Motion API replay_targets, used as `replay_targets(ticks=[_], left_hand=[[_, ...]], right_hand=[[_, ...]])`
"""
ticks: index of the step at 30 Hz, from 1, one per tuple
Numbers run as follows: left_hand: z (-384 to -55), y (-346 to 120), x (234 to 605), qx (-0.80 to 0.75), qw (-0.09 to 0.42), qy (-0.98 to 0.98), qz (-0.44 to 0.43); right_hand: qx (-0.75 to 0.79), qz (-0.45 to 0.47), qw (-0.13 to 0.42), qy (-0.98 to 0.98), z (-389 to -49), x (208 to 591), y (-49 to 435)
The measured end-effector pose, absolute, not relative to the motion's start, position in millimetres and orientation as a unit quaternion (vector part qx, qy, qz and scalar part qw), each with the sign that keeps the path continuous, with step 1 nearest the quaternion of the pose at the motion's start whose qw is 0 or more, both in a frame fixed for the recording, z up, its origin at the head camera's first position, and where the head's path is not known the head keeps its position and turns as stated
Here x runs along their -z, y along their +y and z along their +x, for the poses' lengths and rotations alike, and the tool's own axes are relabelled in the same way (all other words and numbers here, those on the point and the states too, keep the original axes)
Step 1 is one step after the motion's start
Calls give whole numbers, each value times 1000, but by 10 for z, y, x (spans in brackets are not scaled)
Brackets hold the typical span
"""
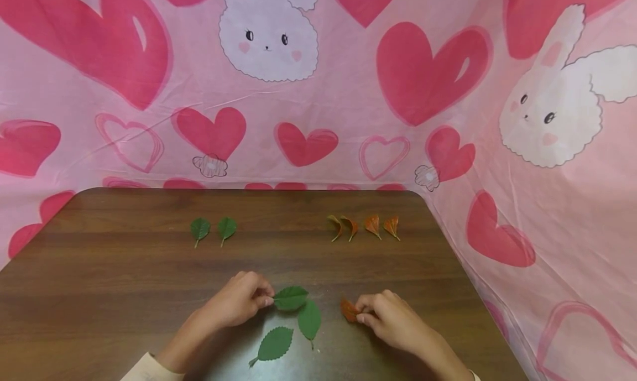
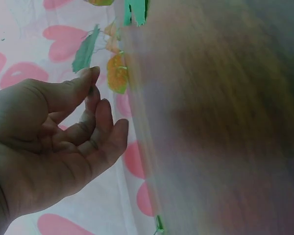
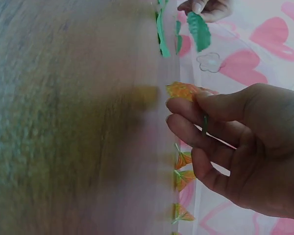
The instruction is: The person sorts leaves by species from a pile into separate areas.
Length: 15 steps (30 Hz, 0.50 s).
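My left hand [image 1: 245, 299] pinches a green leaf [image 1: 291, 298] by its stem end, between thumb and index finger. In the left wrist view that leaf [image 2: 85, 49] points away from the fingertips. An orange-brown leaf [image 1: 349, 310] is pinched by my right hand [image 1: 390, 318] in the same manner; its stem hangs between the fingers in the right wrist view. Close to the left hand's leaf lies a second green leaf [image 1: 309, 320] on the table. A third, with toothed edges [image 1: 275, 344], lies nearer the front.
Two small green leaves [image 1: 200, 229] lie side by side at the back left of the brown wooden table [image 1: 124, 259]. Several curled orange leaves [image 1: 373, 226] form a row at the back right. Pink heart-print cloth [image 1: 259, 115] stands behind and right of the table.
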State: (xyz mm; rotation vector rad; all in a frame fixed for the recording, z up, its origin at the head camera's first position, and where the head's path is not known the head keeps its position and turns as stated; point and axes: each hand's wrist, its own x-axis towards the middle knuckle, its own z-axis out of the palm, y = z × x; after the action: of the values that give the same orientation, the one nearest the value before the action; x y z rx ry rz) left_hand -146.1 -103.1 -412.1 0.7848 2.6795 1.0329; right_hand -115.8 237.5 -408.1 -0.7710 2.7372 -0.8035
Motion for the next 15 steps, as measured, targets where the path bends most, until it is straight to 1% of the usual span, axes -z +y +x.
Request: replay_targets(ticks=[6, 11, 15], left_hand=[[-1469, -1036, 4118, -371, 89, 890, 249], [-1481, -1037, 4115, -408, 112, 872, 245], [-1492, -1039, 4112, -433, 119, 860, 240]], right_hand=[[324, -261, 85, 905, -1171, 4113, 2353], [379, -272, 43, 883, -1186, 4145, 2333], [397, -264, 16, 879, -1196, 4164, 2330]])
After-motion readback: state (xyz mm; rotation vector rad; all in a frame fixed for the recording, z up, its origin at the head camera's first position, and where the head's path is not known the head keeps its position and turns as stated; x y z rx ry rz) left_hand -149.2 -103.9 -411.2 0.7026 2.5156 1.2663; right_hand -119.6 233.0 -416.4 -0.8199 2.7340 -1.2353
